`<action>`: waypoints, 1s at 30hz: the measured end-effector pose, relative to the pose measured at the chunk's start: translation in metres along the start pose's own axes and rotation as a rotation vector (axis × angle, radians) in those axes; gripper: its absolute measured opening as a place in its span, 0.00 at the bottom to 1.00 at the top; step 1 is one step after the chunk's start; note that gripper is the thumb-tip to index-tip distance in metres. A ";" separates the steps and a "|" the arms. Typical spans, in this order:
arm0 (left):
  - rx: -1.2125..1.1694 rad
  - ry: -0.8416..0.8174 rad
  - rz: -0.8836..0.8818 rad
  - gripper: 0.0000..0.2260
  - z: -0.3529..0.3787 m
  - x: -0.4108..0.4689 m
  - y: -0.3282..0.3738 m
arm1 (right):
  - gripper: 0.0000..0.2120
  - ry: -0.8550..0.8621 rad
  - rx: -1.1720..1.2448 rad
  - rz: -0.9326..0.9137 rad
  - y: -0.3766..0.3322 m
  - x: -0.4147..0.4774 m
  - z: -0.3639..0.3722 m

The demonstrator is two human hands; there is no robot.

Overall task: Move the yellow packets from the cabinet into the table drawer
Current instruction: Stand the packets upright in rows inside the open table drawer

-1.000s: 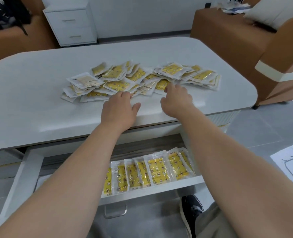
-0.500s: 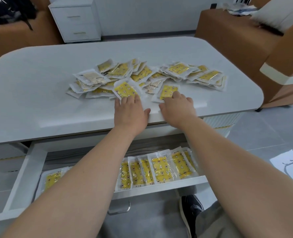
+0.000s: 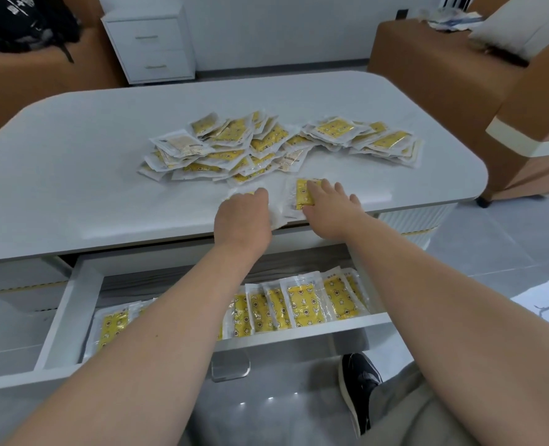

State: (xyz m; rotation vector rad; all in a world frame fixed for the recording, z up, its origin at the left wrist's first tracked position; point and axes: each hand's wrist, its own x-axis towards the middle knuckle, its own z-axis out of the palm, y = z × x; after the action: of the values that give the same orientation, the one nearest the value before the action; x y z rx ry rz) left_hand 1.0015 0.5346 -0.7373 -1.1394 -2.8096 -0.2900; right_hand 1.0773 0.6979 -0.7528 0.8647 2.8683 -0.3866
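Observation:
A loose pile of yellow packets (image 3: 266, 146) in clear wrappers lies on the white table (image 3: 73, 175). Two packets have been pulled away from it to the table's near edge. My left hand (image 3: 242, 217) covers one packet (image 3: 276, 217) with its fingers curled over it, so only the wrapper's edges show. My right hand (image 3: 331, 210) presses straight fingers on the other packet (image 3: 302, 194). Below, the table drawer (image 3: 70, 304) stands open with a row of yellow packets (image 3: 302, 307) lying along its front.
A white two-drawer cabinet (image 3: 152, 43) stands behind the table. Brown sofas sit at the far left (image 3: 41, 75) and right (image 3: 459, 59). My dark shoe (image 3: 360, 384) is on the grey floor under the drawer. Paper (image 3: 543, 304) lies on the floor at right.
Both hands have drawn back from the pile toward the table's near edge, each dragging one packet with it. The camera has shifted slightly.

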 end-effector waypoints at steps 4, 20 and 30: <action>0.009 0.030 0.028 0.12 0.008 0.006 -0.011 | 0.36 0.000 0.027 -0.054 -0.007 -0.005 -0.009; 0.065 -0.203 -0.148 0.29 -0.011 0.012 -0.026 | 0.45 0.012 0.070 -0.083 -0.017 -0.009 -0.017; -0.029 -0.161 -0.099 0.18 -0.018 -0.001 -0.032 | 0.51 -0.008 0.199 0.036 -0.027 -0.011 -0.020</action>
State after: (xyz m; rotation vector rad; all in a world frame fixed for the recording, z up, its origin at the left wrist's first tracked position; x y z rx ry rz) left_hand 0.9800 0.5078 -0.7247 -1.0764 -3.0182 -0.2585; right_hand 1.0701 0.6759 -0.7260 0.9410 2.8379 -0.6794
